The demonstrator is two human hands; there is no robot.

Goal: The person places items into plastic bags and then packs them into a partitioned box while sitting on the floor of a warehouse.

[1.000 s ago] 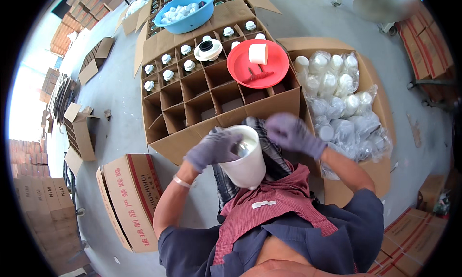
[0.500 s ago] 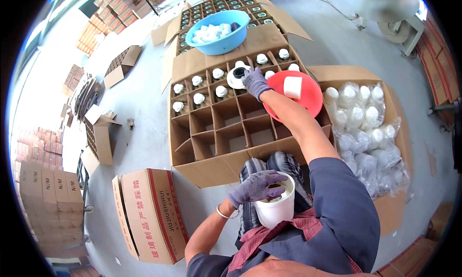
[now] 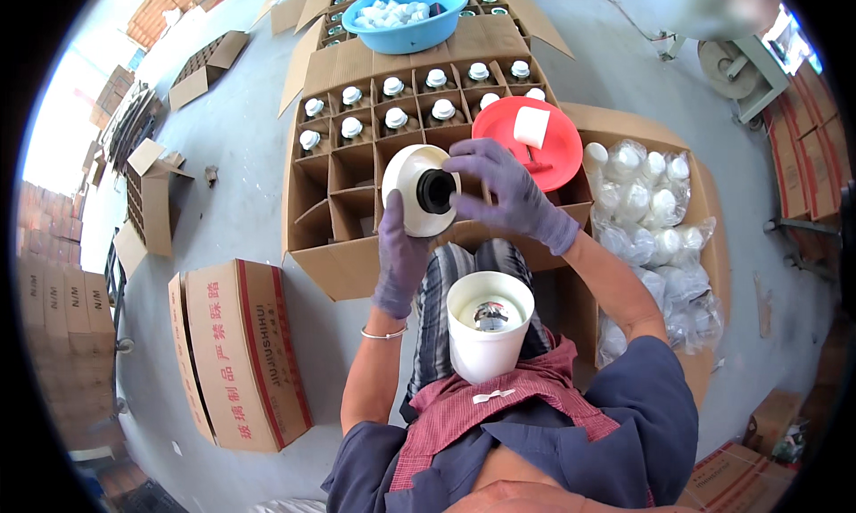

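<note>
Both my hands wear purple gloves. My left hand (image 3: 399, 259) holds a white round object with a black centre (image 3: 410, 187) from below. My right hand (image 3: 508, 187) grips it from the right, fingers at the black centre. The object hangs tilted over the near cells of a divided cardboard box (image 3: 339, 245). A white bucket (image 3: 486, 343) stands between my knees with something metallic inside; neither hand touches it.
The box's far cells hold bottles with white caps (image 3: 395, 118). A red basin (image 3: 557, 152) holding a white block (image 3: 531, 126) rests on its right side, a blue basin (image 3: 419, 33) of white pieces beyond. Bagged white bottles (image 3: 660, 210) fill a carton on the right. A closed carton (image 3: 241, 352) lies left.
Both hands were on the white bucket. My right hand reached to the box and took the white round object; my left hand left the bucket and joined it.
</note>
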